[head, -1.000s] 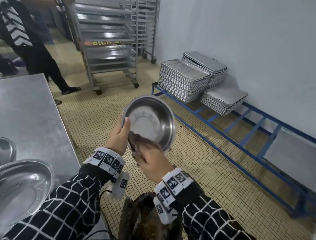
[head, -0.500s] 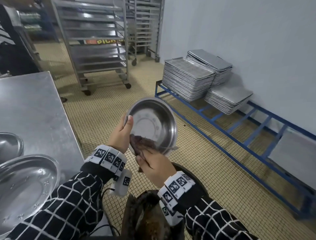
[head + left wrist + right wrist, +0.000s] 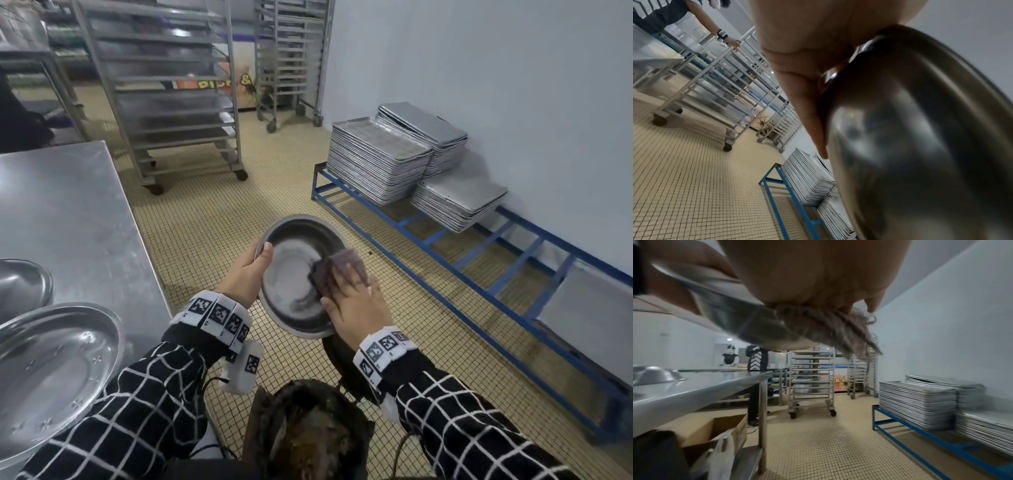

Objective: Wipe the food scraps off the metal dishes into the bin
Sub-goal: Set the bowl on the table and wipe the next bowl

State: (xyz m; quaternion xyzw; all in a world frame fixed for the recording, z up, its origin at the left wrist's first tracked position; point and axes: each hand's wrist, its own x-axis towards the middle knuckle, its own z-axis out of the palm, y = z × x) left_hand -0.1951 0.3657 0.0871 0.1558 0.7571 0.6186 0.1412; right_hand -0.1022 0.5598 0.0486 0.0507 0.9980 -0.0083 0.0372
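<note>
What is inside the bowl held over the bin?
A dark cloth pressed in by the right hand; the bowl shows wet smears. The cloth and hand cover its right side.

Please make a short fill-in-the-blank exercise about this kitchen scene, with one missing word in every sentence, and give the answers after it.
1. The left hand holds the round metal ____ by its rim.
2. The right hand presses a dark ____ against the inside of it.
3. The stacks of trays rest on a low rack painted ____.
4. The bin stands on the ____ below both hands.

Answers: dish; cloth; blue; floor
</note>
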